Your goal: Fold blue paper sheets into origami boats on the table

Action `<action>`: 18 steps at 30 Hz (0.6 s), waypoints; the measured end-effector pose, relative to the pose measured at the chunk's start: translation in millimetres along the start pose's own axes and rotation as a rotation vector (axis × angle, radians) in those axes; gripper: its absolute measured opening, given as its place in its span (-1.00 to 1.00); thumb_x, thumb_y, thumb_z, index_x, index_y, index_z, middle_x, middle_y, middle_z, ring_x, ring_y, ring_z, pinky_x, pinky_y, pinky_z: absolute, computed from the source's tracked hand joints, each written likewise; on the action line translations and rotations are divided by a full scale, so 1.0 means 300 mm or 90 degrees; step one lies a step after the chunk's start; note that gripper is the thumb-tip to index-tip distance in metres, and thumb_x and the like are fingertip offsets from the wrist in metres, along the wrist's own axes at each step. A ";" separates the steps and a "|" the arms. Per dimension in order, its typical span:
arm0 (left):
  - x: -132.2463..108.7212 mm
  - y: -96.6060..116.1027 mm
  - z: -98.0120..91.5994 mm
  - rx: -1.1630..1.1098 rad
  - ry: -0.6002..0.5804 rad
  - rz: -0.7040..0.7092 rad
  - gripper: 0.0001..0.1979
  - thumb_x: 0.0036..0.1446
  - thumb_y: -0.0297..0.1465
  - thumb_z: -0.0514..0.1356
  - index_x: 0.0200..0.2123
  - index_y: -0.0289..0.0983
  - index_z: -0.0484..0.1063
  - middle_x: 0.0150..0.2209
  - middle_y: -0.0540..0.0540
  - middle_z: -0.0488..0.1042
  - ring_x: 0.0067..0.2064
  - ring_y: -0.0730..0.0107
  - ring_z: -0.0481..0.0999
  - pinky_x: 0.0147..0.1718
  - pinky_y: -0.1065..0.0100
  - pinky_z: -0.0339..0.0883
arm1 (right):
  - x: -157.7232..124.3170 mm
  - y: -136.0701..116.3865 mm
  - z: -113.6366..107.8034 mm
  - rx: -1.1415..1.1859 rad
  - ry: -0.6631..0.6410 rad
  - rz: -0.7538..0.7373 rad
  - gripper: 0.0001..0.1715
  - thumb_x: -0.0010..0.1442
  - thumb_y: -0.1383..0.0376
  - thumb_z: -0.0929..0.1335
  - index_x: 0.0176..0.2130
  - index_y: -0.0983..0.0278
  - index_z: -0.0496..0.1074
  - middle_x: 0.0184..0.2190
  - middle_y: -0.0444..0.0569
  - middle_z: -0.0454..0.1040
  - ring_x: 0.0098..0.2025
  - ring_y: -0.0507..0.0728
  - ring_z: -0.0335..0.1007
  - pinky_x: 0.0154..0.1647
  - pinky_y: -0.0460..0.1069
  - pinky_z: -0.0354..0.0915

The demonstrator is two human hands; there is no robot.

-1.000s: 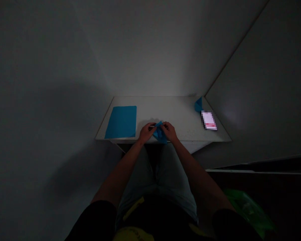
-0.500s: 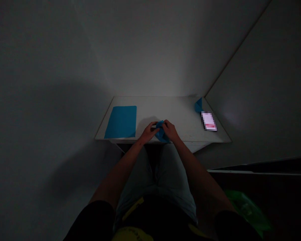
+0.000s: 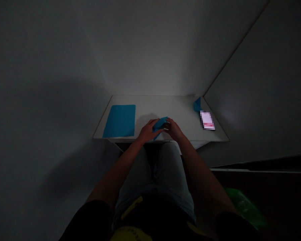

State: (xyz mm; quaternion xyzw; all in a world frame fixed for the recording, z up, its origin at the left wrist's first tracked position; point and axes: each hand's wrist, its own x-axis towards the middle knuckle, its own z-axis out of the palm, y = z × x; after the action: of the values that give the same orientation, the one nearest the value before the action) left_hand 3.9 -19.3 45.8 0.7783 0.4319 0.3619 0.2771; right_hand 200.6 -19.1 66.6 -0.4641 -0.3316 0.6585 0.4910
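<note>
A small folded piece of blue paper (image 3: 160, 124) is held between both hands at the near edge of a white table (image 3: 165, 107). My left hand (image 3: 148, 130) grips it from the left with the fingers curled over the fold. From the right, my right hand (image 3: 174, 130) pinches the same piece. Part of the paper is hidden under my fingers.
A flat blue sheet (image 3: 119, 121) lies on the table's left side. A small folded blue paper shape (image 3: 197, 104) stands at the far right corner beside a lit phone (image 3: 207, 120). Walls close in behind and to the right. A green bag (image 3: 245, 209) sits by my right leg.
The blue paper has turned and lifted slightly, its top now pointing up and to the right. Both hands shifted with it and kept their hold.
</note>
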 end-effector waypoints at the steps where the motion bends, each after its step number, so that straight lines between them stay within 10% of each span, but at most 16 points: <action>1: -0.002 -0.001 0.007 0.003 0.000 -0.006 -0.30 0.31 -0.12 0.34 0.44 -0.16 0.31 0.34 -0.23 0.42 0.32 0.07 0.46 0.33 0.09 0.35 | -0.004 0.002 0.002 -0.010 -0.008 -0.003 -0.59 0.06 -0.06 0.47 -0.18 0.11 0.46 -0.23 -0.10 0.59 -0.01 0.23 0.53 0.00 0.13 0.47; 12: 0.043 0.002 0.020 -0.144 0.078 -0.224 -0.60 0.47 -0.19 0.04 -0.16 -0.27 0.63 -0.20 -0.15 0.66 -0.12 0.18 0.60 0.01 0.21 0.44 | 0.011 0.068 -0.005 -0.580 -0.098 -0.438 -0.59 0.42 0.03 0.32 0.09 0.17 0.56 0.05 0.09 0.58 0.14 0.30 0.44 0.28 0.26 0.29; 18: 0.070 0.004 0.021 -0.232 0.142 -0.332 -0.62 0.42 -0.20 0.08 -0.36 -0.27 0.53 -0.35 -0.10 0.58 -0.24 0.26 0.54 -0.17 0.30 0.42 | -0.007 0.086 -0.008 -0.705 -0.126 -0.500 -0.62 0.46 0.04 0.33 -0.01 0.23 0.59 0.02 0.18 0.53 0.11 0.30 0.44 0.25 0.25 0.33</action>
State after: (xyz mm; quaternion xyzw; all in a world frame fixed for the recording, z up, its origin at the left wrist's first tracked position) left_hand 17.1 -2.3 49.8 0.5346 0.5727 0.4331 0.4457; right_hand 194.2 -28.9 43.5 -0.4297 -0.8064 0.2044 0.3512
